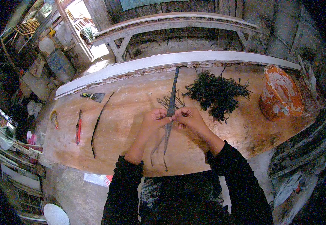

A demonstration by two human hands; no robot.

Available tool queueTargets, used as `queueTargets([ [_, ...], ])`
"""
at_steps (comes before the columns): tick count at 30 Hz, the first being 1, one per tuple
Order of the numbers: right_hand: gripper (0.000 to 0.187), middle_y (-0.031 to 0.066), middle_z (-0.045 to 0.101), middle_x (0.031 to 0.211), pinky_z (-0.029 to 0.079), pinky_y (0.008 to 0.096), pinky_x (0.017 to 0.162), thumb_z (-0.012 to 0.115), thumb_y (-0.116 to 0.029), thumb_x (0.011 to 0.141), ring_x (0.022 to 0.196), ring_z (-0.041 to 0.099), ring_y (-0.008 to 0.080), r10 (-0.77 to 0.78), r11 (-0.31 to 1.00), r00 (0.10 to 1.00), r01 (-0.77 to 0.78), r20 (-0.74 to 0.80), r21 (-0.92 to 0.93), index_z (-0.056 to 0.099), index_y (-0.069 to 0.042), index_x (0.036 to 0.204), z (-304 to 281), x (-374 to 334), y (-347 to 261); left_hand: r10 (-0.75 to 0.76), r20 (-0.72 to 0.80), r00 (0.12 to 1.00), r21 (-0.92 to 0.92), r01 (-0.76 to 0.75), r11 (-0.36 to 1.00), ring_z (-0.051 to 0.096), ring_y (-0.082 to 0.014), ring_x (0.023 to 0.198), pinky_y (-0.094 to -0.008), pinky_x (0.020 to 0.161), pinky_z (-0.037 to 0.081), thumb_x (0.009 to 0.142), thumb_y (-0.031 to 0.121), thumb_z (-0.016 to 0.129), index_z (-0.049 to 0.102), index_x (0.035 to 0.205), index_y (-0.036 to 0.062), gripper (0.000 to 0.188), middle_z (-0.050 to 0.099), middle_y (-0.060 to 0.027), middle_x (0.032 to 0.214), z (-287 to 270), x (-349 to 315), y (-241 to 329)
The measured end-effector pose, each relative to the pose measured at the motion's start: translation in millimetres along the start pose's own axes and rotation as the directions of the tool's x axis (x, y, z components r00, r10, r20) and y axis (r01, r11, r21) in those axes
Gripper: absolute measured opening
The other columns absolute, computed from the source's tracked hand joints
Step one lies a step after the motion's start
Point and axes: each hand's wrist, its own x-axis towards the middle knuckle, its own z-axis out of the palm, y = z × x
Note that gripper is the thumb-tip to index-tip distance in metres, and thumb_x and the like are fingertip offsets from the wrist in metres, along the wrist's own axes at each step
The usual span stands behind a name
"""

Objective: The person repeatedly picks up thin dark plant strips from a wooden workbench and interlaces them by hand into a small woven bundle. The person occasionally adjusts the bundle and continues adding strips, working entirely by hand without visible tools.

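Both my hands meet over the middle of the wooden table, fingers pinched together. A long, flat, dark strip [175,84] runs from the far side of the tabletop down between them, and thin tails hang from it on the near side. My left hand [156,120] grips the strip from the left, while my right hand [190,119] pinches it at the same spot. The fingertips hide how the strip is joined there. Just beyond my hands lie thin loops of cord [166,100]. Right of them sits a tangled heap of dark cords [220,93].
An orange bucket [266,100] smeared with white lies tilted at the table's right. On the left are a putty knife [95,97], a red-handled tool [79,129], a dark narrow strip [100,122] and a curved yellowish object [54,119]. A long white board [163,59] borders the far edge.
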Motion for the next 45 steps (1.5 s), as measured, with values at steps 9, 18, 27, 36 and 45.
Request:
queueTargets([
  [9,0.003,-0.0001,0.053,0.062,0.039,0.0184,0.043,0.055,-0.006,0.071,0.048,0.048,0.0054,-0.107,0.992,0.994,0.107,-0.003,-0.061,0.054,-0.003,0.071,0,1,5,-0.031,-0.057,0.998,0.093,0.036,0.995,0.052,-0.0082,0.064,-0.0208,0.057,0.041,0.072,0.002,0.057,0.057,0.080,0.0013,0.008,0.058,-0.0022,0.072,4,-4,3],
  [18,0.005,-0.0016,0.049,0.061,0.040,0.0192,0.044,0.054,-0.002,0.071,0.051,0.048,0.0053,-0.230,0.942,0.971,0.207,-0.059,-0.264,0.050,-0.004,0.069,-4,8,23,0.056,-0.065,0.996,0.282,-0.036,0.959,0.047,-0.0105,0.073,-0.0215,0.062,0.039,0.071,0.001,0.055,0.056,0.078,-0.0004,0.007,0.049,-0.0037,0.078,14,-7,11],
  [27,0.009,0.0012,0.049,0.055,0.037,0.0241,0.046,0.057,-0.008,0.067,0.051,0.045,0.0084,-0.249,0.914,0.963,0.199,-0.101,-0.354,0.050,-0.004,0.062,1,3,17,0.019,-0.016,1.000,0.111,-0.017,0.994,0.045,-0.0111,0.077,-0.0223,0.065,0.037,0.072,0.003,0.052,0.053,0.076,-0.0002,0.005,0.044,-0.0029,0.081,10,0,-19],
  [36,0.016,0.0066,0.051,0.055,0.039,0.0280,0.048,0.061,-0.018,0.065,0.049,0.048,0.0159,-0.297,0.803,0.952,0.205,-0.077,-0.560,0.051,-0.006,0.060,-2,8,26,-0.138,-0.103,0.985,-0.356,0.094,0.930,0.048,-0.0111,0.073,-0.0236,0.068,0.039,0.076,0.008,0.049,0.052,0.089,0.0032,0.015,0.047,-0.0007,0.075,10,-14,28],
  [45,0.017,0.0091,0.054,0.058,0.041,0.0331,0.050,0.059,-0.025,0.063,0.051,0.052,0.0231,-0.067,0.740,0.998,0.053,0.006,-0.670,0.052,-0.010,0.062,0,2,25,0.299,-0.444,0.845,-0.808,-0.521,0.274,0.047,-0.0115,0.063,-0.0228,0.054,0.045,0.081,0.018,0.045,0.046,0.094,0.0013,0.021,0.048,-0.0048,0.072,-99,-32,49],
])
